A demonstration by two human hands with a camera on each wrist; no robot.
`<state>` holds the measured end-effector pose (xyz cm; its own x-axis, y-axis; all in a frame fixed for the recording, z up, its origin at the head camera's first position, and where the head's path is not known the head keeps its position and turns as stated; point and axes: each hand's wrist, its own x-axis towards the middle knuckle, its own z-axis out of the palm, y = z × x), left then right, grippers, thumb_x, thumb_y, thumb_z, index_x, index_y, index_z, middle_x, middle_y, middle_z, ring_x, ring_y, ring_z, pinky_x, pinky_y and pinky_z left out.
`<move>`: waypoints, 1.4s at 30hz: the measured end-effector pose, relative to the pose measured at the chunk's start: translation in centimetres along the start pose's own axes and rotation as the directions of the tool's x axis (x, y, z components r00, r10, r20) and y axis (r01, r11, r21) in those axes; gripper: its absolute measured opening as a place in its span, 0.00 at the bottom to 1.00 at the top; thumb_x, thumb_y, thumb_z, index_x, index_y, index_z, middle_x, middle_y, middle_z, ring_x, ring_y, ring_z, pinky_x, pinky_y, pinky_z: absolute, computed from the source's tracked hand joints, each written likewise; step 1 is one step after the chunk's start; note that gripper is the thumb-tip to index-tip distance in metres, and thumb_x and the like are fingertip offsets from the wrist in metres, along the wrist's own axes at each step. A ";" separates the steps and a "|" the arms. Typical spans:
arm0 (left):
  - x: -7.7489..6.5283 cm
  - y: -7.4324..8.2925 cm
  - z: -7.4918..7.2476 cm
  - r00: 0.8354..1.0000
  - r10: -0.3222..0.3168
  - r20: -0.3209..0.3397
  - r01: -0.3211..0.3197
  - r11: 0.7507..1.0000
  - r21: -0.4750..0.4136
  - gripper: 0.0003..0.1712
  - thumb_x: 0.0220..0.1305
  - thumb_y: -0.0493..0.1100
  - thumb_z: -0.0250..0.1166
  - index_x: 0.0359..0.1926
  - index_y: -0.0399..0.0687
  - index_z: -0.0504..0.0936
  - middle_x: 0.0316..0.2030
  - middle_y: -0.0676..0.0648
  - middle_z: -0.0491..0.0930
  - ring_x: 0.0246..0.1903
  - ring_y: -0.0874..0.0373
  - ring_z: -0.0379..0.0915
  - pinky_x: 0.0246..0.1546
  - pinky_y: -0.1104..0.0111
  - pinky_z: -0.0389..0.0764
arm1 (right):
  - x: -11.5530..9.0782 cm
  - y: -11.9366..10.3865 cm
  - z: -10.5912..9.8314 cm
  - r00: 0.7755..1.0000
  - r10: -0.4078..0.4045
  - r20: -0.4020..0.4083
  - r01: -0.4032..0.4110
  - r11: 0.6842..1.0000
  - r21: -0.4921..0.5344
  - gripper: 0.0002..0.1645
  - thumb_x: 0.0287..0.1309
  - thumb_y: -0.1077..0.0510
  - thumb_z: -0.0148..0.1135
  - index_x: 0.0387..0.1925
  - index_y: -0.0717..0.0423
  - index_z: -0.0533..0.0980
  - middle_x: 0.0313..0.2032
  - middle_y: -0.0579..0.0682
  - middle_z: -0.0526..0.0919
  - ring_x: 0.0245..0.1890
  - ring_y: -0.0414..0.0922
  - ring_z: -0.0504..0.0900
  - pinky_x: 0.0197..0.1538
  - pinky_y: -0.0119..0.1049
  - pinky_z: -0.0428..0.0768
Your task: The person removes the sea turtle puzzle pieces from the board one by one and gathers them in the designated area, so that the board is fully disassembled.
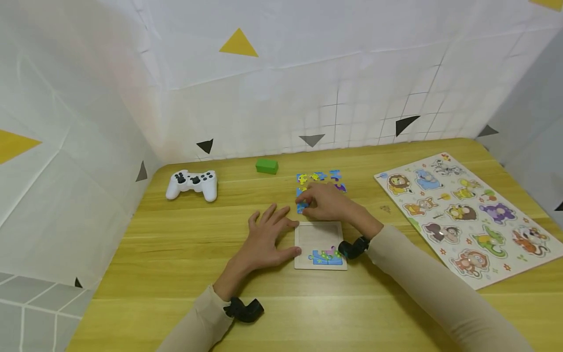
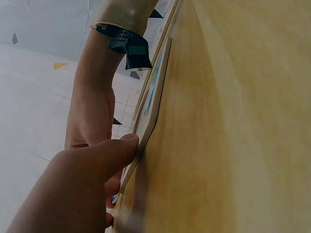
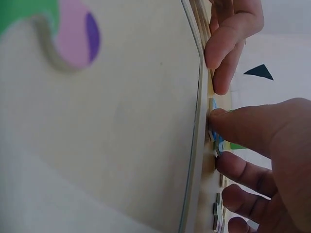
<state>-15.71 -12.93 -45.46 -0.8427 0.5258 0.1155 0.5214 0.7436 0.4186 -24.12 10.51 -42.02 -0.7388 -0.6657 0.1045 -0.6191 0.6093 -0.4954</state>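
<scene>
A small wooden puzzle tray (image 1: 317, 235) lies flat, with a few joined blue, green and pink pieces (image 1: 327, 257) in its lower right part. My left hand (image 1: 266, 238) rests spread at the tray's left side, its thumb touching the rim. Beyond the top edge, my right hand (image 1: 326, 201) pinches a blue puzzle piece (image 3: 219, 142) between thumb and index finger, low over the table. Loose puzzle pieces (image 1: 314, 177) in yellow, blue and purple lie just past this hand, which partly hides them.
A white game controller (image 1: 192, 185) lies at the back left, and a green block (image 1: 267, 166) stands near the back edge. On the right lies a large animal puzzle board (image 1: 422, 215). White patterned sheeting (image 1: 272, 107) rises behind the wooden table (image 1: 176, 274).
</scene>
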 end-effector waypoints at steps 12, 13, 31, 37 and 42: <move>0.0 0.1 -0.3 1.000 0.000 0.004 0.000 1.000 0.002 0.35 0.60 0.71 0.62 0.65 0.65 0.76 0.79 0.50 0.58 0.81 0.41 0.41 0.70 0.34 0.39 | 0.0 -0.2 -0.5 1.000 -0.013 0.014 0.013 1.000 0.020 0.17 0.60 0.55 0.68 0.50 0.53 0.86 0.42 0.52 0.85 0.41 0.46 0.82 0.43 0.40 0.80; 0.0 0.1 -0.3 1.000 -0.001 0.005 0.001 1.000 0.001 0.35 0.60 0.71 0.62 0.65 0.66 0.76 0.79 0.50 0.58 0.81 0.41 0.41 0.70 0.34 0.39 | -0.1 -0.3 -0.5 1.000 -0.013 0.014 0.013 1.000 0.016 0.17 0.60 0.55 0.68 0.50 0.53 0.86 0.42 0.52 0.85 0.41 0.46 0.82 0.43 0.40 0.80; 0.0 0.1 -0.2 1.000 0.002 0.000 -0.002 1.000 0.013 0.35 0.60 0.71 0.62 0.65 0.66 0.76 0.78 0.49 0.60 0.80 0.40 0.43 0.70 0.34 0.41 | -1.9 0.3 -1.4 1.000 0.008 -0.029 -0.005 0.993 0.120 0.18 0.62 0.57 0.68 0.53 0.53 0.84 0.40 0.51 0.84 0.42 0.53 0.82 0.46 0.48 0.81; 0.0 0.1 -0.2 1.000 -0.005 0.010 0.005 1.000 0.014 0.35 0.60 0.71 0.62 0.65 0.66 0.76 0.78 0.49 0.59 0.81 0.41 0.42 0.70 0.35 0.40 | -3.2 0.7 -1.5 1.000 0.001 0.009 -0.002 0.992 0.123 0.16 0.61 0.57 0.71 0.51 0.50 0.85 0.41 0.48 0.84 0.34 0.41 0.73 0.39 0.36 0.73; 0.0 0.1 -0.1 1.000 0.000 0.006 0.000 1.000 0.011 0.35 0.60 0.71 0.62 0.65 0.66 0.76 0.78 0.48 0.60 0.80 0.41 0.42 0.70 0.34 0.40 | -4.3 0.4 -1.5 0.999 -0.009 0.046 0.003 0.994 0.110 0.17 0.58 0.54 0.73 0.50 0.46 0.85 0.43 0.45 0.84 0.40 0.43 0.75 0.43 0.38 0.72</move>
<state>-15.67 -12.93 -45.32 -0.8420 0.5281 0.1098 0.5226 0.7483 0.4086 -21.58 14.24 -41.32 -0.7206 -0.6899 0.0692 -0.5887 0.5560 -0.5868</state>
